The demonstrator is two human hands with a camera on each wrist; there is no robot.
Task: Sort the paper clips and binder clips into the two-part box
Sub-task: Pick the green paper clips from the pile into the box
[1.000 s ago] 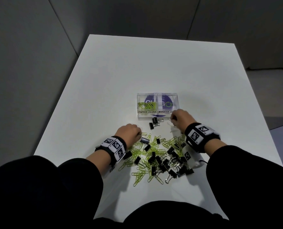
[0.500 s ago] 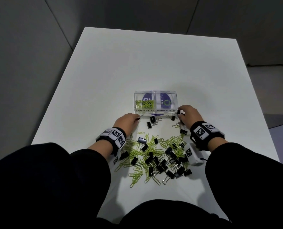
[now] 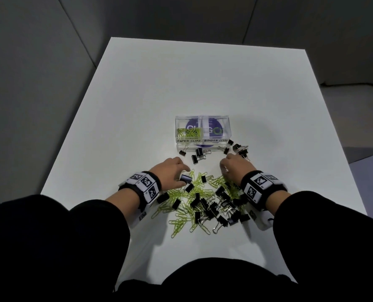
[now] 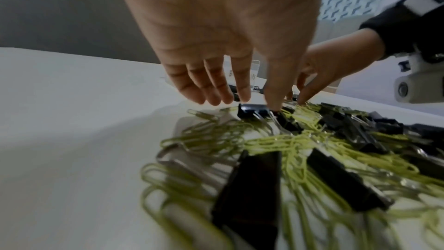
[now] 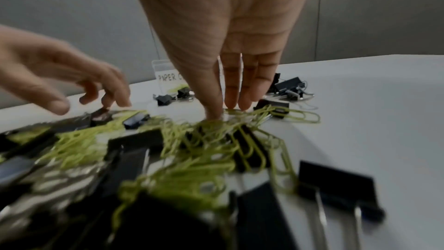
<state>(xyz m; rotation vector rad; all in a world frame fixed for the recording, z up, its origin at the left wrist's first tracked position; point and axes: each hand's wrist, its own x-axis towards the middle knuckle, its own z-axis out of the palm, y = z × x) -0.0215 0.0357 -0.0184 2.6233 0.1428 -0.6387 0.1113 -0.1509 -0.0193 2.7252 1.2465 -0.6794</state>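
A bare recording room or lab-like workspace rather than a home: a plain square white table (image 3: 224, 88) stands against smooth grey panelled walls (image 3: 50, 40). Black wristbands with square black-and-white marker tags (image 3: 145, 185) point to a data-collection setup.

The far half of the table (image 3: 203, 79) lies bare beyond the box (image 3: 203, 131), giving open passage there and along both sides. In front of the box, loose binder clips (image 3: 197, 154) and a second cluster (image 3: 239, 149) crowd its near wall. Nearer the person, the mixed pile (image 3: 203, 201) covers the table between both wrists.
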